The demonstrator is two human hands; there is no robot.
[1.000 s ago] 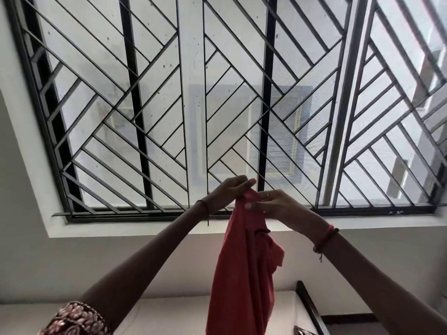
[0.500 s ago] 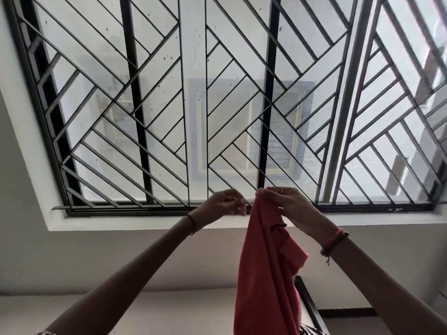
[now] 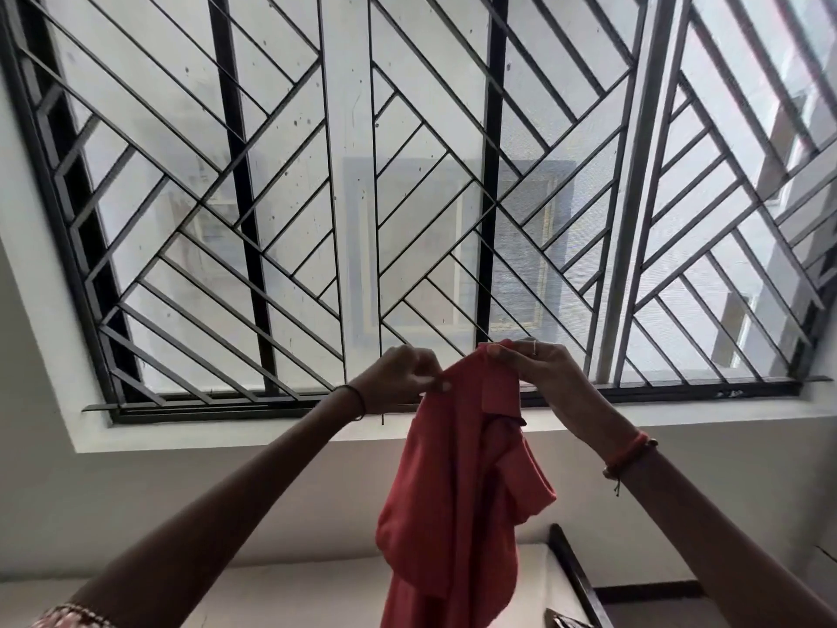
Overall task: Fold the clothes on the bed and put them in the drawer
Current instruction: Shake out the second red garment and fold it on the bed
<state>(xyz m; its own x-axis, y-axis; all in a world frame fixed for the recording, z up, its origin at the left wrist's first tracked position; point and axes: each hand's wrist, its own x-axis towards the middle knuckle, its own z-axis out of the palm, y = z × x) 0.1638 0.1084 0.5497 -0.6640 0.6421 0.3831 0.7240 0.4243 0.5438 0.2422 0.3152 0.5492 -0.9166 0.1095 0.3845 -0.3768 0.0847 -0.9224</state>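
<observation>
Red shirt (image 3: pixel 457 491), one, pinched by left hand (image 3: pixel 401 376) and right hand (image 3: pixel 539 369).

All the light comes in through the big window (image 3: pixel 421 247), flat white daylight, so the arms (image 3: pixel 235 500) go dark and backlit and the red shirt (image 3: pixel 453 491) looks dull. Wall (image 3: pixel 136 500) below the sill sits in soft grey shade. Grille (image 3: pixel 493 174) bars bow near the edges (wide-angle lens), buildings (image 3: pixel 521 247) outside look hazy
</observation>
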